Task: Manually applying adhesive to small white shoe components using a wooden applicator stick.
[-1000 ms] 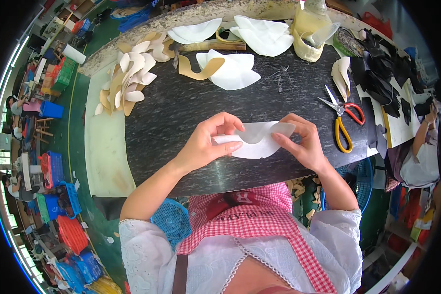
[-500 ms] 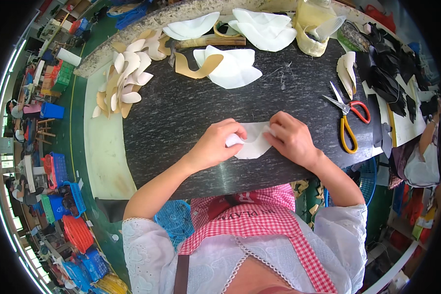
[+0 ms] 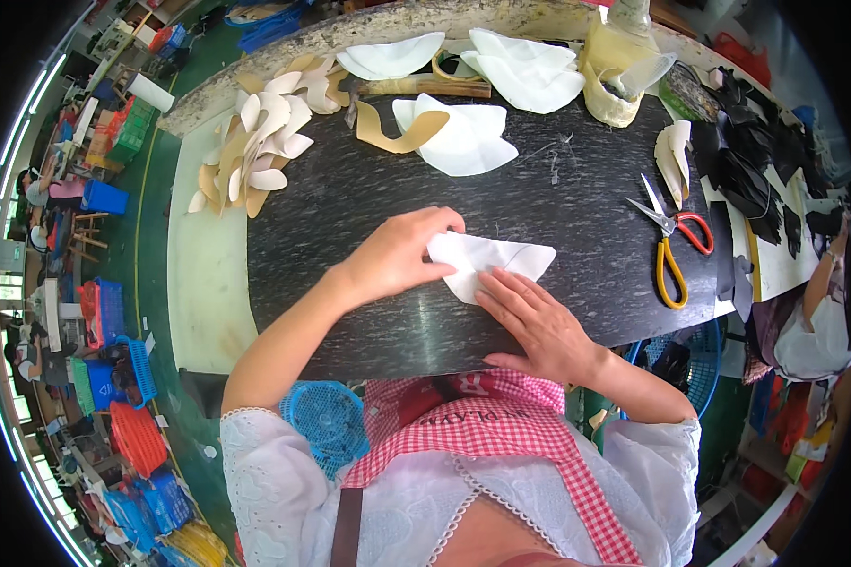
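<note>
A white curved piece of thin sheet material (image 3: 487, 257) lies on the black marbled work board (image 3: 331, 208) in front of me. My left hand (image 3: 395, 253) pinches its left end between thumb and fingers; those fingertips are partly hidden. On its lower right edge rests my right hand (image 3: 542, 329), fingers stretched out flat and thumb apart. Farther back, a stack of similar white pieces (image 3: 468, 142) has a tan curved strip (image 3: 397, 137) on its left side. Scissors (image 3: 669, 227) with one red and one yellow handle lie spread to the right.
Tan and white cut strips (image 3: 255, 142) are heaped at the back left. More white pieces (image 3: 529, 71) lie along the back near a yellowish glue-stained container (image 3: 615, 76). Black cut pieces (image 3: 752, 161) cover the right side. Another person's arm (image 3: 821, 269) shows at far right.
The white piece has gone from curled between both hands to lying flatter on the board. My right hand has shifted down and opened out flat over its edge.
</note>
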`<state>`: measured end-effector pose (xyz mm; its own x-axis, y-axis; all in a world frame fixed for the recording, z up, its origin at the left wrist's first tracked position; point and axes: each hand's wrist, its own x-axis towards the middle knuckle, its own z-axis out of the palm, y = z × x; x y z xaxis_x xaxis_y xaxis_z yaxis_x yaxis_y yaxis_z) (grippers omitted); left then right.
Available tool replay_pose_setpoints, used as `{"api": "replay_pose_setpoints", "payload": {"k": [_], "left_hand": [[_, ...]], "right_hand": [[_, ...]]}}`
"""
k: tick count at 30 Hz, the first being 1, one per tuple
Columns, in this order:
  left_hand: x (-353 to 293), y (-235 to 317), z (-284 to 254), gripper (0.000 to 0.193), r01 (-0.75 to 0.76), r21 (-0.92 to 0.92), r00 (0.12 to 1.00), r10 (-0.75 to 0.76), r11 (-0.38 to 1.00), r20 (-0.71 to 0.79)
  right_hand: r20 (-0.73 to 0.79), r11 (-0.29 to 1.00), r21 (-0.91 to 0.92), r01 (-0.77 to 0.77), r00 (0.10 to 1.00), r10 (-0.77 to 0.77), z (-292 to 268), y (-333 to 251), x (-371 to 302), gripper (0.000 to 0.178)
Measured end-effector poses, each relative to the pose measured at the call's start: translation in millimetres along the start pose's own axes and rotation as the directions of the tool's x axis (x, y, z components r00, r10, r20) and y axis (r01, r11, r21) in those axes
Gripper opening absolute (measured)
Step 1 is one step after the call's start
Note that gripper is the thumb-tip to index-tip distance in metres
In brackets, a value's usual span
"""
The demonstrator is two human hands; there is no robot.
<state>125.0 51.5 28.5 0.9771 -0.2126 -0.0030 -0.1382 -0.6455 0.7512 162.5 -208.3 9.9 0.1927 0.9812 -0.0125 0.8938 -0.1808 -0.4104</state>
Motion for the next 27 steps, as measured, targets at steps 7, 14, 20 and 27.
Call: {"api": "replay_pose_setpoints", "payload": {"k": [7, 14, 20, 27], "left_hand": [[-2.4, -26.9, -7.8, 0.035, -0.131, 0.606, 0.926, 0.316, 0.784, -0.209], [-22.1, -51.8, -22.2, 0.024, 0.068, 0.499, 0.803, 0.249, 0.864, -0.541], [45.8, -62.5, -37.7, 0.037, 0.081, 0.667, 0.755, 0.391, 0.740, -0.526], [-17.7, -43.1, -40.9, 0.026, -0.227, -0.455, 0.575, -0.259, 0.861, -0.776]], "right_hand": [[0.005, 1.000, -0.012, 0.004, 1.000, -0.004, -0.6, -7.0, -5.5, 0.087], [-0.484, 0.961, -0.158, 0.227, 0.830, -0.276, -17.8, 13.0, -32.9, 0.028], [-0.685, 0.946, -0.291, -0.142, 0.721, -0.103, -93.3, 120.1, 95.6, 0.034], [-0.483, 0.955, -0.295, 0.013, 0.861, -0.161, -20.2, 105.1, 125.8, 0.034]]}}
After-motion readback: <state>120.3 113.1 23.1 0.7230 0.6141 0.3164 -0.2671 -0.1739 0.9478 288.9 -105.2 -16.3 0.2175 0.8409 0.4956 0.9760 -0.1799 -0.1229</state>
